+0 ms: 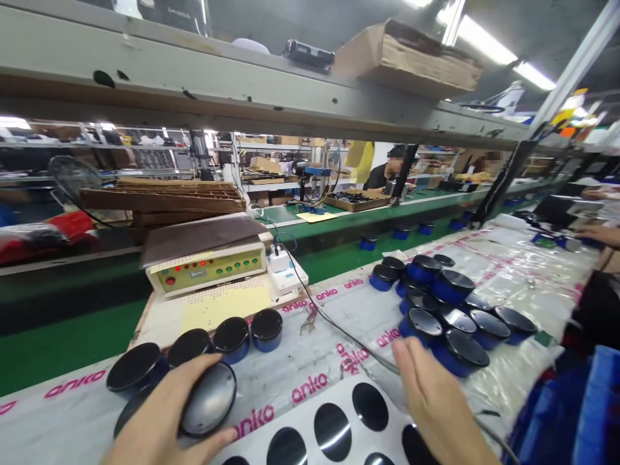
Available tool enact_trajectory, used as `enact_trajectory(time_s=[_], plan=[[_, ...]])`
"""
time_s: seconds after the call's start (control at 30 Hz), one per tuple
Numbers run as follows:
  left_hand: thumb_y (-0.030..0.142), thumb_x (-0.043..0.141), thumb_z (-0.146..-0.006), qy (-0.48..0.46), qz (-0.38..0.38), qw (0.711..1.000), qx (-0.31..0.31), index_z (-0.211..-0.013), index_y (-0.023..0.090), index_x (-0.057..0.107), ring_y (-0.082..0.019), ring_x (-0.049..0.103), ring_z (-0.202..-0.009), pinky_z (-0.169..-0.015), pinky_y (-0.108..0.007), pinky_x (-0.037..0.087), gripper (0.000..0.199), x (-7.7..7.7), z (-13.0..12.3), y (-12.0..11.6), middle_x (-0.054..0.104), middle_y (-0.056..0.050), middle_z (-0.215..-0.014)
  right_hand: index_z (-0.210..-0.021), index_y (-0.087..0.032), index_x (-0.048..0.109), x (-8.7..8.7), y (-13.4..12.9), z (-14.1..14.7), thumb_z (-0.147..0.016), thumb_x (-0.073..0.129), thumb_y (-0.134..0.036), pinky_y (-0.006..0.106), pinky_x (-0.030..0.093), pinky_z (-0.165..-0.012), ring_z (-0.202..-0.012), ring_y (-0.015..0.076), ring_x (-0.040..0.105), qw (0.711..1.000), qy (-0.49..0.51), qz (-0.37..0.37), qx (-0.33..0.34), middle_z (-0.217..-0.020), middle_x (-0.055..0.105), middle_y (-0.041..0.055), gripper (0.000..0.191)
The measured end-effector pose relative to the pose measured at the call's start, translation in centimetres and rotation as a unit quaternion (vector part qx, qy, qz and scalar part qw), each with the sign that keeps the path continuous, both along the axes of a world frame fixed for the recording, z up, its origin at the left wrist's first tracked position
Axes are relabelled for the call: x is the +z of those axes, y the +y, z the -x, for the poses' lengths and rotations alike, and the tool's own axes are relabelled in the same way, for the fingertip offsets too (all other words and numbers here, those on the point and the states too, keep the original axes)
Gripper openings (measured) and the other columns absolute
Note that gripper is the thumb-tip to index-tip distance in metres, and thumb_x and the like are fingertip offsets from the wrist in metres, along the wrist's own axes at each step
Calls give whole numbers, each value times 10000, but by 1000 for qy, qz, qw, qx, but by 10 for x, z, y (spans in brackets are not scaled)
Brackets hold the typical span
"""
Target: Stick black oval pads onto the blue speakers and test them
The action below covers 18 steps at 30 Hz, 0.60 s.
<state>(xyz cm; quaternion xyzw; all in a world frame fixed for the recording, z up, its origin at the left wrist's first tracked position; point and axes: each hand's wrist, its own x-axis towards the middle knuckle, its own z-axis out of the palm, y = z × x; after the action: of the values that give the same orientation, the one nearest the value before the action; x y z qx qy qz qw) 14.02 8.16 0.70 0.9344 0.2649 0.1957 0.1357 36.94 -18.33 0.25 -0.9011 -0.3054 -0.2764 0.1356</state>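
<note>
Control box [213,268] at 9 o'clock, dark sheet [203,237] on top; stacked cardboard [169,198] behind it; fan [72,174], red bag [72,226] farther out; pale shelf [242,81] at 12, cardboard box [426,68] on it at 1; person in black [379,179] at 2; blue plastic bin [588,407] at 4

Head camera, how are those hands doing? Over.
Left hand gripping shiny black round piece. Right hand by white sheet with round black discs, grip unclear. Grey cable crossing nearby.

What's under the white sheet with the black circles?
Past the sheet's edge you can see white plastic with pink "anko" words. The sheet covers whatever is right beneath it, so I can't tell what's there.
</note>
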Motion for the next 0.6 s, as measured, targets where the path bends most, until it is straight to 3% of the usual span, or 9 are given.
enact_trajectory(time_s=[0.07, 0.1, 0.2, 0.3, 0.4, 0.43, 0.47, 0.53, 0.6], plan=[[437, 629, -717, 31, -46, 998, -33, -1193, 235, 546, -319, 545, -1137, -936, -463, 453, 524, -10, -5, 9, 609, -78, -1201, -726, -185, 481, 0, -9, -33, -955, 242, -440, 409, 426, -685, -731, 278, 555, 991, -21, 35, -126, -721, 575, 123, 417], [402, 613, -735, 37, -78, 996, -33, -1195, 219, 559, -323, 517, -1159, -960, -483, 416, 498, -14, -6, 11, 605, -89, -1205, -749, -162, 494, 0, -12, -48, -933, 278, -472, 486, 399, -730, -803, 337, 541, 986, -29, 42, -157, -780, 581, 182, 420], [330, 551, -774, 24, -144, 989, 8, -1213, 165, 564, -365, 445, -1193, -959, -541, 348, 469, -18, -8, 10, 554, -142, -1260, -772, -126, 511, -1, -16, -80, -870, 413, -464, 603, 332, -775, -884, 420, 510, 982, -20, 55, -182, -802, 587, 243, 365], [334, 533, -806, -49, -112, 992, 5, -1244, 206, 541, -379, 402, -1224, -958, -572, 329, 457, -8, -8, -3, 495, -144, -1313, -730, -172, 491, 5, -12, -82, -793, 540, -483, 570, 398, -753, -874, 382, 556, 988, 14, 52, -145, -755, 608, 156, 321], [435, 537, -840, -144, 96, 982, -72, -1242, 321, 520, -320, 423, -1228, -980, -513, 369, 418, 16, -18, -33, 457, -80, -1342, -912, -176, 516, 26, 3, -51, -784, 578, -513, 402, 509, -717, -868, 272, 622, 989, 141, -28, 41, -873, 632, 89, 366], [498, 514, -850, -163, 213, 958, -101, -1248, 328, 507, -300, 447, -1211, -953, -475, 414, 433, 26, -24, -44, 443, -75, -1352, -1036, -180, 495, 35, 11, -35, -806, 577, -486, 349, 529, -715, -892, 241, 634, 967, 205, -67, 138, -967, 633, 87, 392], [544, 464, -869, -180, 343, 913, -127, -1268, 314, 482, -286, 469, -1192, -902, -440, 464, 462, 37, -30, -54, 444, -88, -1348, -1128, -197, 454, 45, 18, -18, -820, 582, -452, 313, 542, -719, -931, 221, 637, 931, 263, -99, 234, -1071, 620, 90, 420], [595, 343, -906, -193, 586, 772, -155, -1284, 273, 458, -250, 545, -1108, -818, -392, 516, 510, 56, -43, -69, 489, -110, -1304, -1169, -232, 423, 63, 33, 13, -800, 641, -403, 282, 549, -767, -1033, 210, 613, 860, 319, -116, 381, -1227, 567, 92, 462], [551, 352, -931, -162, 731, 638, -179, -1269, 233, 477, -205, 634, -949, -767, -351, 532, 481, 70, -49, -75, 580, -116, -1201, -1133, -237, 441, 78, 45, 36, -742, 707, -417, 268, 560, -759, -1022, 212, 620, 841, 285, -109, 447, -1227, 574, 92, 506]])
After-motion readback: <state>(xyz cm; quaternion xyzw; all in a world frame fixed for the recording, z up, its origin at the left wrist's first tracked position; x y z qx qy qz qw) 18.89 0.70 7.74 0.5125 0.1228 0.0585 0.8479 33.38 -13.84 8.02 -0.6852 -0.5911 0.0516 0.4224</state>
